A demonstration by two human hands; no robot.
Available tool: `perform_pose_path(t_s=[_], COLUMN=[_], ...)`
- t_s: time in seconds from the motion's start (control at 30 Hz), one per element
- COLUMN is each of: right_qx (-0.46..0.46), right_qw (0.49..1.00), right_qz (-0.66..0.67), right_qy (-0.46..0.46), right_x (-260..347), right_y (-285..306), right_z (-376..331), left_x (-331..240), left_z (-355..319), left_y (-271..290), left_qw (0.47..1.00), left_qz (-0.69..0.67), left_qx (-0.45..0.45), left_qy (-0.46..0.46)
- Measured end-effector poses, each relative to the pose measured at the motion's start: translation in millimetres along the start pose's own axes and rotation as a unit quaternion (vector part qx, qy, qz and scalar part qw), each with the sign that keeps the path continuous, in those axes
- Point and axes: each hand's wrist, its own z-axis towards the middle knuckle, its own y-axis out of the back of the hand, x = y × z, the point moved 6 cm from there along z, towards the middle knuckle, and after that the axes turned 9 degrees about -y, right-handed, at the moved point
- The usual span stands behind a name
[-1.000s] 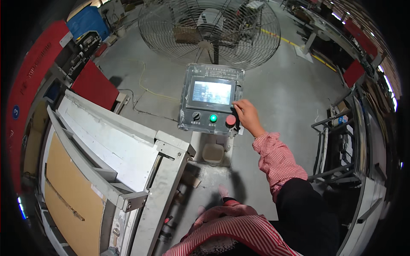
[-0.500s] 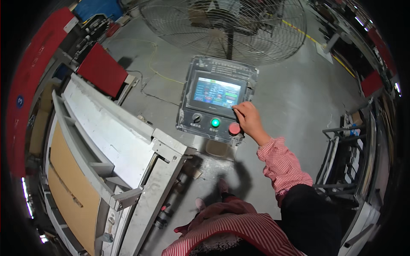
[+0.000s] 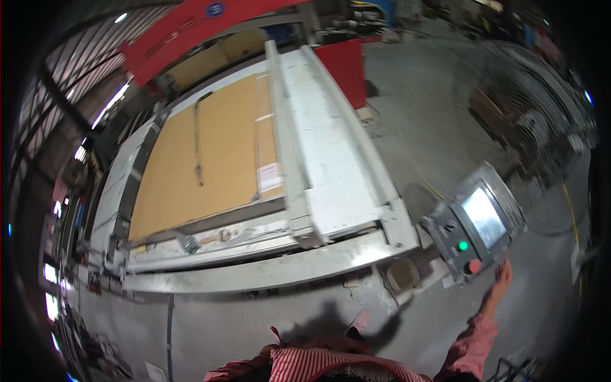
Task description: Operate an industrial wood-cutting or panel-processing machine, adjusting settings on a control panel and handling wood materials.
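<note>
My right hand [image 3: 501, 275] is raised at the lower right corner of the grey control panel [image 3: 474, 224], fingers loosely spread and gripping nothing; the fingertips look to be touching the panel's edge, though the blur near the rim keeps me from being sure. Just left of that hand sit the panel's red button [image 3: 474, 267] and, a little above it, the green button [image 3: 463, 246], with the lit screen [image 3: 484, 216] further up. My left hand is out of sight, so I cannot tell its state. Well to the left of my right hand lies the big machine bed [image 3: 331, 172], carrying a brown cardboard sheet [image 3: 210, 153]. Beyond the panel stands a large floor fan [image 3: 541, 121]
</note>
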Motion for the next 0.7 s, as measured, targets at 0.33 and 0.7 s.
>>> perform_pose_path(t_s=[0.33,0.7], right_qx=[0.519,0.783], right_qw=[0.547,0.560], right_qz=[-0.657,-0.250], right_qy=[-0.005,-0.102], right_x=[-352,-41], right_y=[-39,-428], right_z=[-379,-859], left_x=[285,594], left_z=[-121,-234], left_y=[-44,-26], left_qw=[0.991,0.841], left_qz=[-0.068,-0.393], left_qx=[-0.071,-0.371], left_qy=[0.086,-0.031])
